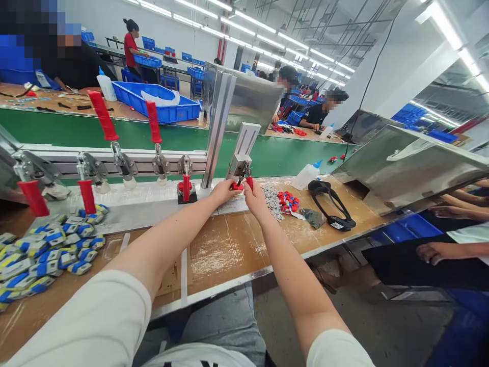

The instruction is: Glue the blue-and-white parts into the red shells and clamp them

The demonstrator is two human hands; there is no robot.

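My left hand (223, 191) reaches to the foot of a small upright metal fixture (248, 137), its fingertips closed on a small red part (237, 186) beneath the clamp tip. Beside it, my right hand (255, 198) grips the red handle (249, 181) of the toggle clamp (242, 167) mounted there. The handle points down, and my fingers partly hide it. Just right of my right hand lie a heap of small grey pieces (272, 200) and a pile of red and blue parts (289, 202).
Several more red-handled toggle clamps (154, 122) line a metal rail on the left. Blue, yellow and grey parts (49, 255) are heaped at the near left. A white bottle (306, 175) and a black headband-like object (333, 205) sit right. Co-workers sit across the green conveyor (171, 136).
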